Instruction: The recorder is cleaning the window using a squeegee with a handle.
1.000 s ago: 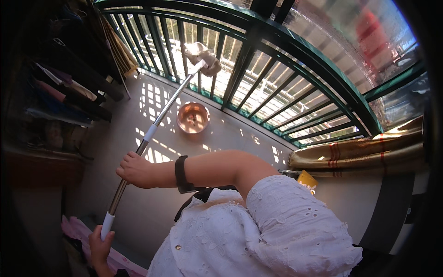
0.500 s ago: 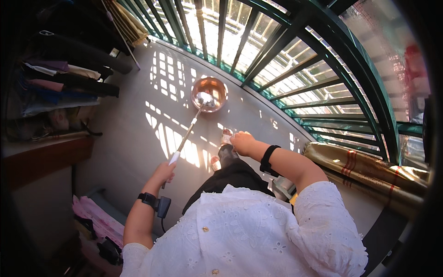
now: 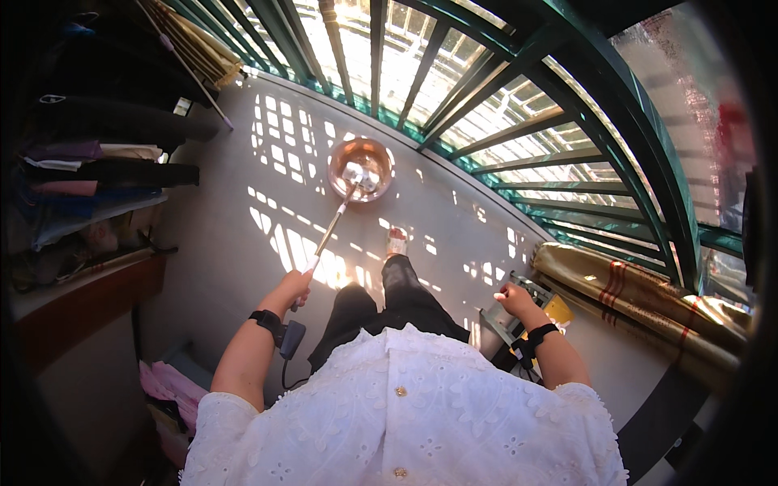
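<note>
My left hand [image 3: 293, 288] is wrapped round the grip of a long-handled mop [image 3: 326, 236], whose slim shaft slants away from me. Its white head [image 3: 359, 175] rests inside a round copper-pink basin [image 3: 338, 154] on the floor. Whether the basin holds water, I cannot tell through the glare. Off to the right, my right hand [image 3: 516, 300] hangs with its fingers curled in and nothing visible in them. Below that hand is a grey-green metal frame [image 3: 496, 324] with a yellow piece [image 3: 559, 311] beside it.
Green metal railings [image 3: 519, 57] curve along the far and right sides. Dark clothes [image 3: 113, 117] hang at the left, near a thin pole [image 3: 190, 73]. A gold curtain [image 3: 616, 283] lies at the right. Pink cloth [image 3: 170, 385] sits at the lower left.
My right hand has swung back and to the right, from above my leg to over the metal frame. The left hand keeps its hold, and the mop head remains in the basin.
</note>
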Demonstrator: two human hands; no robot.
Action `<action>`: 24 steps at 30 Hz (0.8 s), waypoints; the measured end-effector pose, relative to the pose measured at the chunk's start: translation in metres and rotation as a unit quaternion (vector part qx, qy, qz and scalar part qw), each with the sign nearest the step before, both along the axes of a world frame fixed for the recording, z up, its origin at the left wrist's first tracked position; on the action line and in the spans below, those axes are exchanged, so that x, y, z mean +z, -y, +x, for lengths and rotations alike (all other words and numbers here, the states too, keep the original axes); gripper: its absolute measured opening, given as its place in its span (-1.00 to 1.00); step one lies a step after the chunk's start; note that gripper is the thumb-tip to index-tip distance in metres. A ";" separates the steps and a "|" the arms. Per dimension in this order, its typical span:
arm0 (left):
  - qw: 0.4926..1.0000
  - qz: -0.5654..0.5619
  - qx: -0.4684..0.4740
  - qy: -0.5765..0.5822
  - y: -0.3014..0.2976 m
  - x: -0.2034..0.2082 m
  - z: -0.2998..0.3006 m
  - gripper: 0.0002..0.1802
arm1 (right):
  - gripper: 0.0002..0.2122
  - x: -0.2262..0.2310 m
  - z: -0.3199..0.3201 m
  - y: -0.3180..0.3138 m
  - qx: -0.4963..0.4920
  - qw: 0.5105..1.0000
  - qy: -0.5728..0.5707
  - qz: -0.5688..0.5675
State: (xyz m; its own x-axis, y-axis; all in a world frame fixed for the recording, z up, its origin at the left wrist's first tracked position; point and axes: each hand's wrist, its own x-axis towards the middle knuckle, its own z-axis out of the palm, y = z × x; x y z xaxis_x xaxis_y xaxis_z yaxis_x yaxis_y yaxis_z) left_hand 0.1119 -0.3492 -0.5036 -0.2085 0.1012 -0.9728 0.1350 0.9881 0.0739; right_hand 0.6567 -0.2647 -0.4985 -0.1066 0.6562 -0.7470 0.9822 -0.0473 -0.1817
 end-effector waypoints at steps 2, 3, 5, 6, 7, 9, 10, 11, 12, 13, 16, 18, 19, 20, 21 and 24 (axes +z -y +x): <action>1.000 0.017 -0.008 0.023 0.001 -0.020 -0.009 -0.57 | -0.69 -0.001 -0.017 0.016 -0.002 1.000 -0.010 -0.011; 0.998 0.029 -0.015 0.044 -0.002 -0.024 -0.010 -0.54 | -0.69 -0.008 -0.027 0.020 0.008 0.999 0.018 -0.032; 0.996 0.058 -0.043 0.044 -0.005 -0.027 -0.012 -0.52 | -0.69 -0.007 -0.051 0.036 -0.052 0.999 -0.003 -0.009; 0.994 0.082 -0.063 0.039 -0.005 -0.026 -0.016 -0.51 | -0.69 -0.001 -0.071 0.045 -0.104 0.994 -0.028 0.009; 0.990 0.103 -0.087 0.040 -0.003 -0.026 -0.023 -0.54 | -0.71 0.007 -0.088 0.052 -0.102 0.993 -0.057 0.018; 0.983 0.119 -0.129 0.046 0.005 -0.011 -0.039 -0.59 | -0.69 0.019 -0.115 0.077 -0.105 0.992 -0.061 0.025; 0.979 0.127 -0.155 0.046 0.012 0.000 -0.050 -0.65 | -0.66 0.023 -0.128 0.089 -0.093 0.993 -0.069 0.022; 0.981 0.124 -0.138 0.063 0.023 0.018 -0.063 -0.71 | -0.66 0.025 -0.141 0.102 -0.114 0.989 -0.094 0.022; 0.981 0.121 -0.125 0.081 0.035 0.038 -0.077 -0.77 | -0.66 0.025 -0.151 0.116 -0.136 0.983 -0.118 0.025; 0.980 0.123 -0.126 0.090 0.050 0.060 -0.092 -0.79 | -0.67 0.025 -0.163 0.128 -0.129 0.985 -0.114 0.025; 0.969 0.152 -0.137 0.142 0.089 0.138 -0.135 -0.80 | -0.72 0.042 -0.208 0.147 -0.098 0.982 -0.155 0.043; 0.966 0.144 -0.154 0.151 0.108 0.190 -0.157 -0.77 | -0.71 0.050 -0.238 0.148 -0.043 0.984 -0.167 0.037; 0.963 0.146 -0.167 0.155 0.114 0.211 -0.165 -0.74 | -0.72 0.047 -0.248 0.150 -0.033 0.977 -0.203 0.055; 0.960 0.145 -0.178 0.158 0.120 0.229 -0.172 -0.72 | -0.72 0.059 -0.261 0.148 -0.019 0.977 -0.203 0.060; 0.958 0.147 -0.184 0.164 0.124 0.248 -0.174 -0.69 | -0.70 0.045 -0.266 0.149 -0.015 0.973 -0.219 0.073; 0.955 0.155 -0.137 0.213 0.143 0.283 -0.182 -0.65 | -0.67 0.066 -0.281 0.142 0.019 0.974 -0.215 0.071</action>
State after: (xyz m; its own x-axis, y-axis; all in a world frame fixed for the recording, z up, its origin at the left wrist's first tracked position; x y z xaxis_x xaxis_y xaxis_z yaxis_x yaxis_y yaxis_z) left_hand -0.0703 -0.4923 -0.2210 0.2754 0.3928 -0.8774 0.2770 0.8416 0.4637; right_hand 0.3756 -0.4063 -0.4323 -0.4153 0.7392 -0.5302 0.8148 0.0432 -0.5781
